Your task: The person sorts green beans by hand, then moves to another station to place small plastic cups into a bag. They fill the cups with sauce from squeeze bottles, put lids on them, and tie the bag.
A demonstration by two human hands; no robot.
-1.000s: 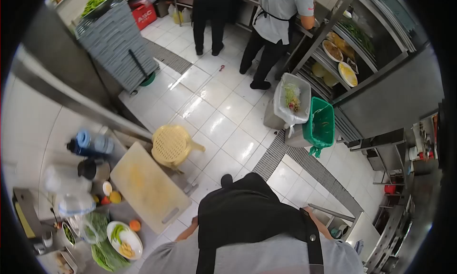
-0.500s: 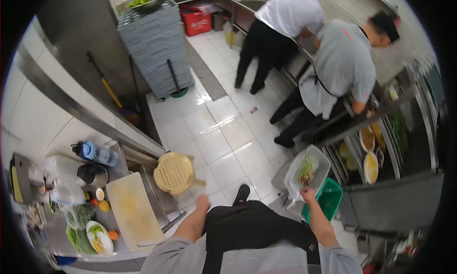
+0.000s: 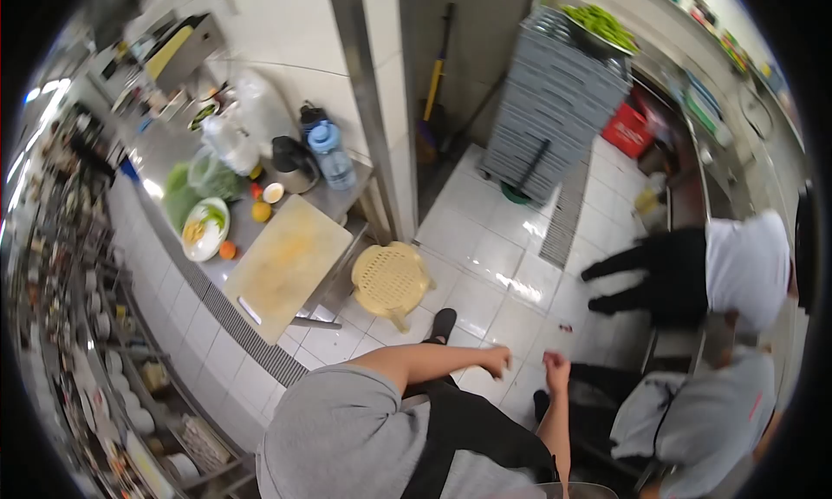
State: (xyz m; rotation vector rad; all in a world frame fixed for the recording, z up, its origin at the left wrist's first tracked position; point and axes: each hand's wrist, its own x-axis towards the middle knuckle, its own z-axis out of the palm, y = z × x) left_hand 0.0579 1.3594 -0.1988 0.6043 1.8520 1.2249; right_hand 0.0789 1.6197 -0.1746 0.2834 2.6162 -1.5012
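Observation:
My left hand [image 3: 497, 362] reaches across in front of my body, fingers loosely bent and apart, with nothing visible in it. Close to it on the right, my right hand [image 3: 556, 373] is raised, its fingers bent and slightly apart, also holding nothing I can see. The hands do not touch. Both are small and a little blurred above the white tiled floor [image 3: 494, 313]. Left of them stands a yellow plastic stool [image 3: 390, 280]. Beyond it, a stained cutting board [image 3: 290, 260] lies on a steel table, near a white plate [image 3: 213, 247] of food, an orange [image 3: 228, 250] and a yellow fruit [image 3: 261, 211].
On the right two co-workers stand, one in a white shirt [image 3: 745, 269], one in a grey shirt [image 3: 732, 412]. Stacked grey crates [image 3: 546, 109] carry a bowl of green vegetables [image 3: 600, 26]. Shelves of dishes [image 3: 130, 404] line the left. A blue water bottle [image 3: 332, 156] stands on the table.
My view has turned left, bringing the table and cutting board nearer the middle. My right hand has left the bins, which are out of view. My left hand has swung across toward it.

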